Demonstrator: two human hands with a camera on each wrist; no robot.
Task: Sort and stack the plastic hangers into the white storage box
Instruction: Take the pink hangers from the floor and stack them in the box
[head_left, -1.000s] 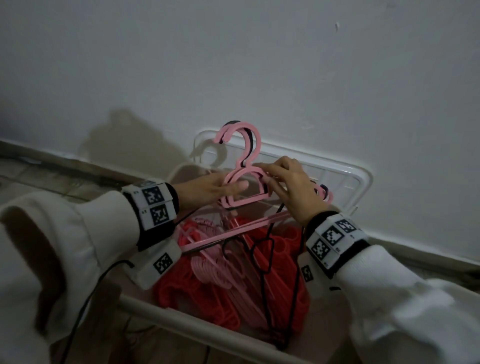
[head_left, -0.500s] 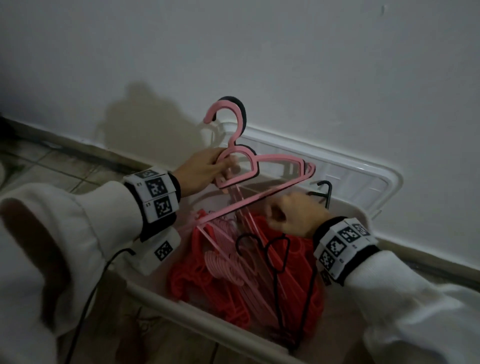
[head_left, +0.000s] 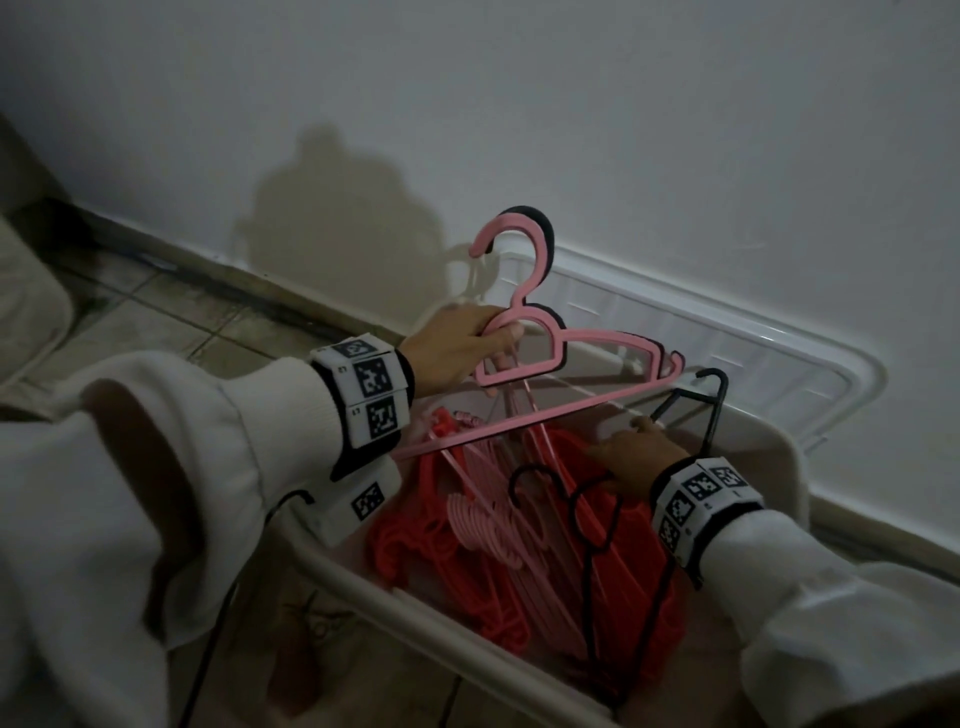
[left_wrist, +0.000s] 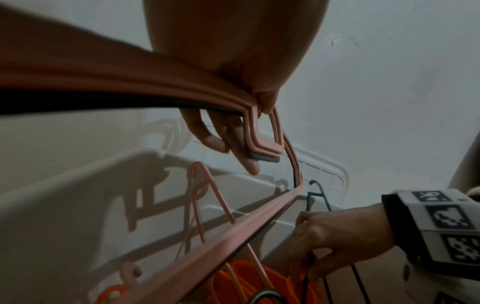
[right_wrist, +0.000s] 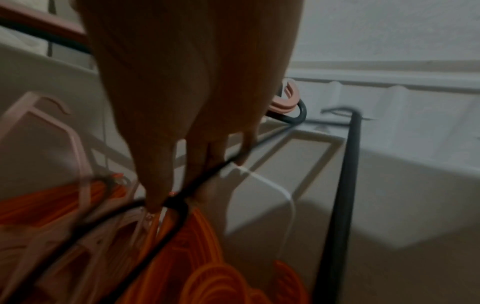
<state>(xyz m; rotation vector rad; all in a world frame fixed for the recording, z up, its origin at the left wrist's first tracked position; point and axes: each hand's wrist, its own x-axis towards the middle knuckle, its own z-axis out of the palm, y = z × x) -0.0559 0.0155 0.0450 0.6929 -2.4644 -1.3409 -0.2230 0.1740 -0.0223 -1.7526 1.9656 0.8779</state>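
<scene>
My left hand (head_left: 496, 338) grips a stack of pink hangers (head_left: 561, 358) with a black one behind it, held upright above the white storage box (head_left: 415, 608). In the left wrist view the thumb and fingers (left_wrist: 221, 142) curl round the stack's neck (left_wrist: 155, 98). My right hand (head_left: 623, 452) is down inside the box, its fingers curled on the shoulder of a thin black hanger (head_left: 711, 410) whose hook stands by the far wall. The right wrist view, blurred, shows the fingertips (right_wrist: 155, 203) on that black wire (right_wrist: 221, 164).
Red hangers (head_left: 441, 551), pale pink ones (head_left: 478, 519) and more thin black ones (head_left: 597, 525) lie tangled in the box. A clear lid (head_left: 779, 353) leans against the white wall behind. Tiled floor (head_left: 208, 322) lies to the left, and a cable (head_left: 208, 649) hangs from my left sleeve.
My right hand let go of the pink stack and dropped into the box onto the black hanger. The left hand kept the stack and raised it slightly.
</scene>
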